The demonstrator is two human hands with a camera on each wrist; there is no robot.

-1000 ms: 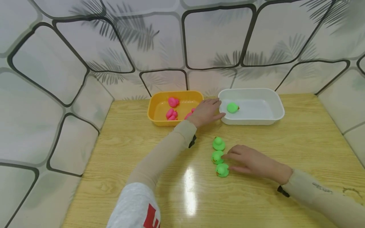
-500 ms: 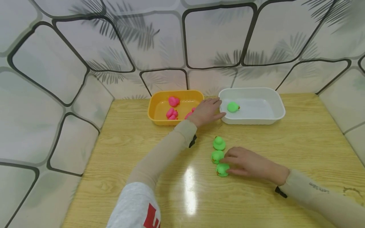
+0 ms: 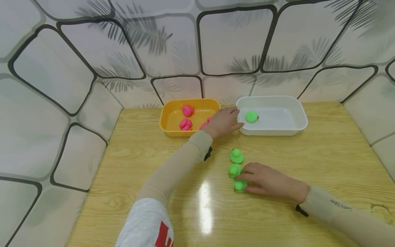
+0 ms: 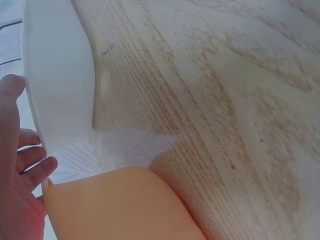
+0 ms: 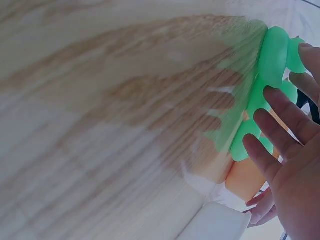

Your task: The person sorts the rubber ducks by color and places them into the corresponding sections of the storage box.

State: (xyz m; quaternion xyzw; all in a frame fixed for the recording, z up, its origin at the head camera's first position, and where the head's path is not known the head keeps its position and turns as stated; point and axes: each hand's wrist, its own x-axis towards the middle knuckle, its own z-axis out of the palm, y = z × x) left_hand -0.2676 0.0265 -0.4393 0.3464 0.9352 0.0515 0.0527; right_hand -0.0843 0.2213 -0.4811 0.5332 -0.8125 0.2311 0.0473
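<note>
Three green rubber ducks stand in a row on the wooden table: the far duck (image 3: pixel 236 156), the middle duck (image 3: pixel 233 171) and the nearest duck (image 3: pixel 238 187). My right hand (image 3: pixel 271 180) has its thumb and index finger on either side of the nearest duck, which still rests on the table. In the right wrist view, thumb and finger meet that duck (image 5: pixel 273 57) at its head, while the other fingers stretch beside the row. My left hand (image 3: pixel 223 121) rests with relaxed fingers at the white tub's rim (image 3: pixel 273 132), and the left wrist view shows fingertips also at the orange tub (image 4: pixel 125 205).
Several pink ducks (image 3: pixel 187 110) lie in the orange tub, partly hidden by my left hand. One green duck (image 3: pixel 251 117) sits in the white tub. Both tubs stand at the table's back edge, against a patterned wall (image 3: pixel 234 41).
My right hand has moved left and slightly nearer to me, and its thumb and index finger have come around the nearest green duck. The left hand and both tubs have stayed put.
</note>
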